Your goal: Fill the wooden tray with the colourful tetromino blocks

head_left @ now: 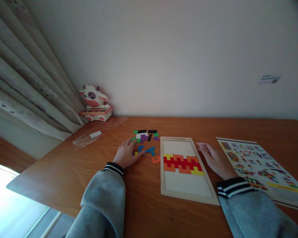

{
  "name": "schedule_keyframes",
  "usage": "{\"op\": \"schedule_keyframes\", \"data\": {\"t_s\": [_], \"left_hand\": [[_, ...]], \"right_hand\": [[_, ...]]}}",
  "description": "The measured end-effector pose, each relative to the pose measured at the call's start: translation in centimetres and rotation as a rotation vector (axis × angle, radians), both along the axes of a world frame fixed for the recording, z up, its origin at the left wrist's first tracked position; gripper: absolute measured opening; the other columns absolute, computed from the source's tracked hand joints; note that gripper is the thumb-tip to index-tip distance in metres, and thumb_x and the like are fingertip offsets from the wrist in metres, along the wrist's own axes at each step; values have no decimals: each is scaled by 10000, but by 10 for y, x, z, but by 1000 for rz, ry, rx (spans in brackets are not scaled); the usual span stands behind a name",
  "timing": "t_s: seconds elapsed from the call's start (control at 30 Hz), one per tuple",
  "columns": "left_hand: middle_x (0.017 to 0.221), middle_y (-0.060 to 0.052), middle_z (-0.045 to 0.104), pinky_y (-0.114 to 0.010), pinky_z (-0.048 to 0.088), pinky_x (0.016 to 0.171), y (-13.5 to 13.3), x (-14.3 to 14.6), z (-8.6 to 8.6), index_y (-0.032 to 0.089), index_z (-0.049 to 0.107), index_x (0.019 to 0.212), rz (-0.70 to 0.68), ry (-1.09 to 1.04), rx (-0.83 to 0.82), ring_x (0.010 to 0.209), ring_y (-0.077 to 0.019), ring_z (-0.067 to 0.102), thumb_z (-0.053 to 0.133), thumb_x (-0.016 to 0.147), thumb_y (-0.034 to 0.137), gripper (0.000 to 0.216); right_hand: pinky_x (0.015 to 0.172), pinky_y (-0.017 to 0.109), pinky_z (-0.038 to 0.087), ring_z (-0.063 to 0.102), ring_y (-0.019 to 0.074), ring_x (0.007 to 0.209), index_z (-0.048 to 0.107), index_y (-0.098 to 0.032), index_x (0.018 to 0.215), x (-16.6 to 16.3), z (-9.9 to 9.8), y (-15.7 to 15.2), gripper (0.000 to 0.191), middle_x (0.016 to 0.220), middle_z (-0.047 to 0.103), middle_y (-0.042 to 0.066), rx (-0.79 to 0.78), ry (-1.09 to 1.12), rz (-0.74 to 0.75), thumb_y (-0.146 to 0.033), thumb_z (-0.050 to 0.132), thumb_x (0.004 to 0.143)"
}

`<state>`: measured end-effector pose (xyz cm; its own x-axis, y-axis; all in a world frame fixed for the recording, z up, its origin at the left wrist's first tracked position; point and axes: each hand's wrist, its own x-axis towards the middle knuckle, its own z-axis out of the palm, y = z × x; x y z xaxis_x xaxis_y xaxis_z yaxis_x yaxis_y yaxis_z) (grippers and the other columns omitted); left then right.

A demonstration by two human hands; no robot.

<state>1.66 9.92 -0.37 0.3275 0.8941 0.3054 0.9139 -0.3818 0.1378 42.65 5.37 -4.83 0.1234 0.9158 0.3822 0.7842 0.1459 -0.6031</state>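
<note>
My left hand (126, 153) lies over the left side of a group of loose puzzle pieces, its fingers spread and partly hiding some. Blue pieces (152, 151) are close to its fingertips, and an orange piece (156, 160) lies by the tray. Green, black, white and purple pieces (144, 136) are grouped farther back. The wooden puzzle tray (162, 185) holds a band of interlocked red pieces (181, 163) with orange and yellow ones along both sides. My right hand (212, 158) rests on the table beside the tray's right edge, fingers loosely extended and holding nothing visible.
A printed sheet of colourful figures (265, 165) lies at the right, partly under my right sleeve. At the back left stands a cow toy with a keyboard (95, 104). A clear plastic bag (85, 138) lies in front of it. Curtains (27, 72) hang at the left.
</note>
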Motion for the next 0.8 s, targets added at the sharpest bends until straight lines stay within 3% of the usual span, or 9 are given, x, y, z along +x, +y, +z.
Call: {"op": "schedule_keyframes", "data": {"t_s": [0.17,0.53,0.8], "left_hand": [[1512,-125,431,-508,323,1145,2,-2,-8,233,489,1413,-57,77,-86,1380,-330,409,442,889,710,710],[1273,-112,619,-479,455,1032,8,1,-7,234,681,1191,-260,-7,51,1181,-283,558,557,930,508,398],[1119,-80,698,-401,504,967,10,2,-7,224,724,1084,-371,-13,107,1042,-223,621,502,988,375,285]], "right_hand": [[950,464,517,676,282,1064,615,-228,1130,0,1,-1,430,1132,719,114,-33,-2,6,-516,332,986],[933,462,532,685,286,1043,626,-222,1121,-1,1,-1,430,1135,721,124,-12,-7,9,-510,336,987],[917,475,535,693,286,1012,620,-222,1128,-2,2,-1,429,1103,728,125,-15,-3,21,-513,337,990]]}}
